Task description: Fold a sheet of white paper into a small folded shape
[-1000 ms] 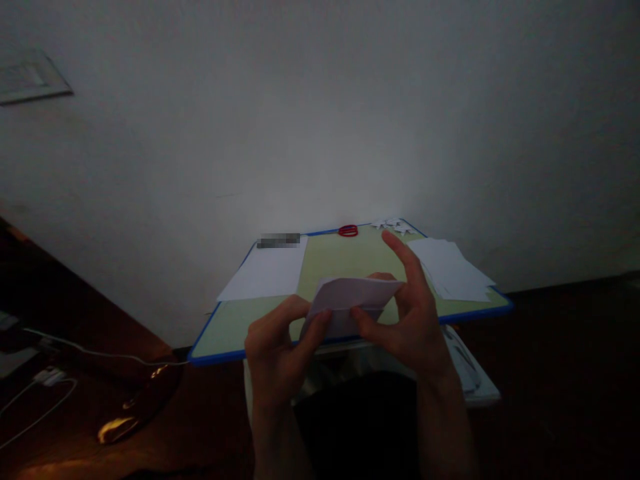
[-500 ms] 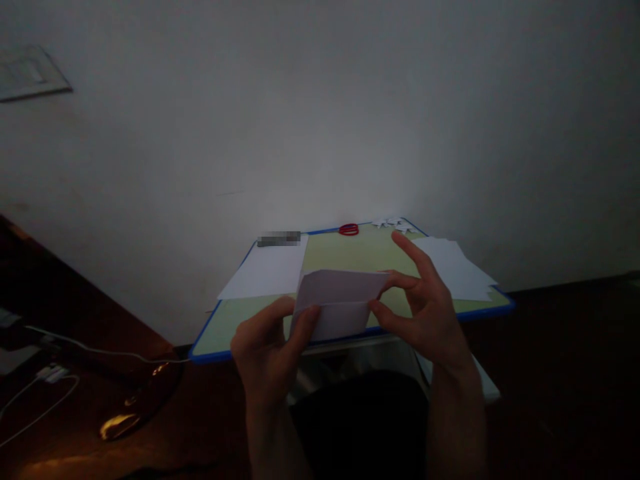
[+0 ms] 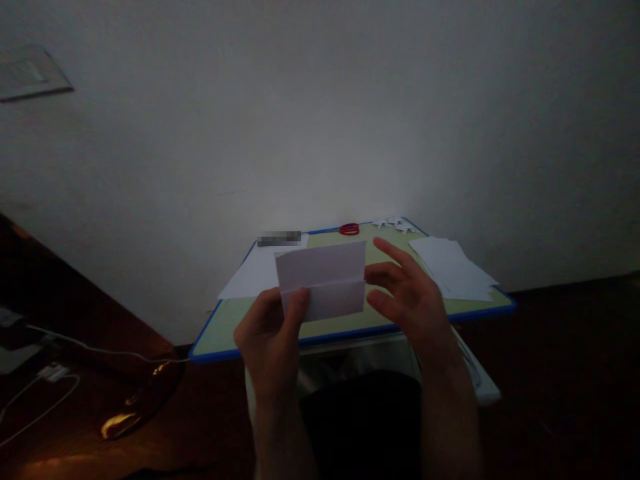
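Observation:
A small white sheet of paper (image 3: 330, 273) with a crease across its middle is held up above the near part of the table. My left hand (image 3: 273, 340) grips its left side, the thumb in front near the crease and the fingers behind. At the right edge of the paper is my right hand (image 3: 410, 300), its fingers apart; a fingertip is at or just behind that edge, and I cannot tell whether it touches. Beyond the paper, red-handled scissors (image 3: 349, 229) lie at the table's far edge.
The light green table (image 3: 220, 330) has a blue rim and stands against a wall. White sheets lie at its left (image 3: 245, 277) and right (image 3: 450, 267). Small white paper cut-outs (image 3: 395, 224) are at the far right corner. A blurred-out dark object (image 3: 279, 239) sits far left. Cables (image 3: 110, 352) hang at left.
The paper has opened flatter, risen and turned to face me more. My right hand has loosened its pinch on the paper's right edge, and its fingers have spread.

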Tool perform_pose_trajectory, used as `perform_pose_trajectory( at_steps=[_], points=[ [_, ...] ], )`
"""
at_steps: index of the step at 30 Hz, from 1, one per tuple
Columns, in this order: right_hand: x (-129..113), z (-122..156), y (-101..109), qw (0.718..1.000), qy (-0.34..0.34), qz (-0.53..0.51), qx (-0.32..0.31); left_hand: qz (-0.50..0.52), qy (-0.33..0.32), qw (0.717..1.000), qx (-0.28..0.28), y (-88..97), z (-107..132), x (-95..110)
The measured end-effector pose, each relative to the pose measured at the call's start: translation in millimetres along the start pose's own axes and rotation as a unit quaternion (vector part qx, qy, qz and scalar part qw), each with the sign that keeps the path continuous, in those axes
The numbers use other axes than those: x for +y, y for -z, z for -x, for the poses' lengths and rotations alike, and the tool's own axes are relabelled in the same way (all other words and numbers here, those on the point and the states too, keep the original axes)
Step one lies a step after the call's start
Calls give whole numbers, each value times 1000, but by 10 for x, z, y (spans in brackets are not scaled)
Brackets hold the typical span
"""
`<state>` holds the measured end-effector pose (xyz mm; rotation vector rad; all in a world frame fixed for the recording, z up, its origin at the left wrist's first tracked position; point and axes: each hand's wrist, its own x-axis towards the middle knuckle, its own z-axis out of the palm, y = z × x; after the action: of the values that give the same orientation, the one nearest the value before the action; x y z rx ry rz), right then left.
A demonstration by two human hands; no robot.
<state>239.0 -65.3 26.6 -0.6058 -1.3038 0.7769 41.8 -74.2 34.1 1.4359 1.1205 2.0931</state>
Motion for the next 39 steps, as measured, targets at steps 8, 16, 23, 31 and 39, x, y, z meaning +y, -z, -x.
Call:
perform_pose_trajectory(
  at_steps=[8, 16, 23, 31, 39],
  points=[
    [-7, -1, -55, 1000, -23, 19, -5, 64, 104, 979, -165, 0, 15, 30],
    [-35, -1, -26, 990, 86, 91, -62, 73, 146, 968, -189, 7, 18, 60],
    [-109, -5, -18, 979, 132, 134, -74, 15, 130, 971, -198, 18, 22, 155],
    [-110, -16, 16, 963, 139, 207, -99, -60, 81, 975, -200, -7, 43, 199],
    [-127, -13, 21, 958, 152, 212, -115, -101, 9, 963, -250, 97, -24, 254]
  ],
)
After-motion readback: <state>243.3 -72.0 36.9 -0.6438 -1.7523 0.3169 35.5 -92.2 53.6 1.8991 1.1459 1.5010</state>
